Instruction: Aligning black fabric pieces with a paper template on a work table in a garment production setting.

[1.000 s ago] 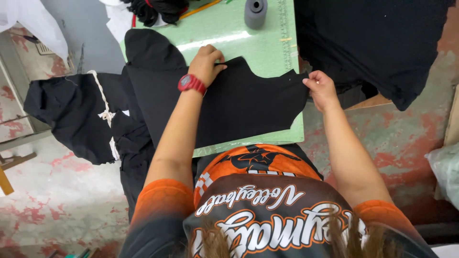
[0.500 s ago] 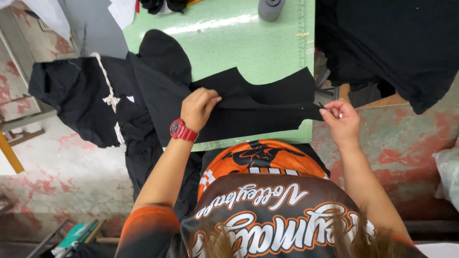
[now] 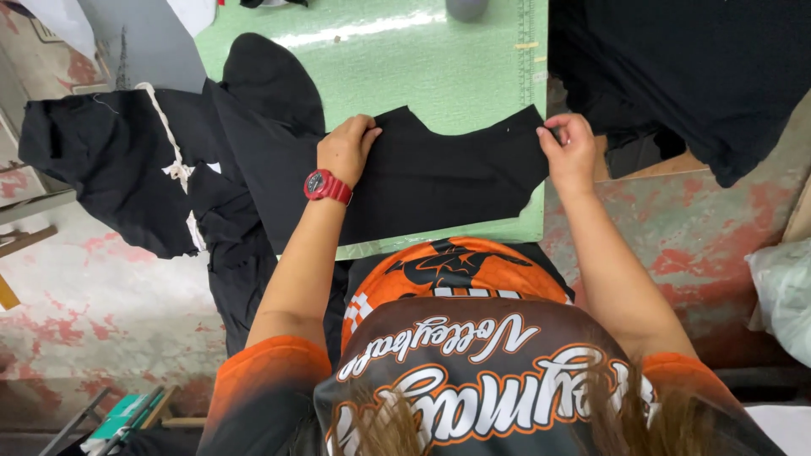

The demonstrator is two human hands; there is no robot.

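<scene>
A heap of black clothes with a white cord [image 3: 127, 160] hangs at nine o'clock. The left hand [image 3: 345, 148] presses flat, fingers together, on the cut black cloth piece [image 3: 439, 177] on the green table [image 3: 405, 67]. At three o'clock, the right hand [image 3: 570, 152] pinches its edge.

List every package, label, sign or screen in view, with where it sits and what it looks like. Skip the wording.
Bag: right edge, by the floor; pale translucent plastic, crumpled.
Ruler strip: along the green table's right edge; narrow, with tick marks.
Watch: on the left hand's wrist; red band, dark round face.
No signs or screens show.
</scene>
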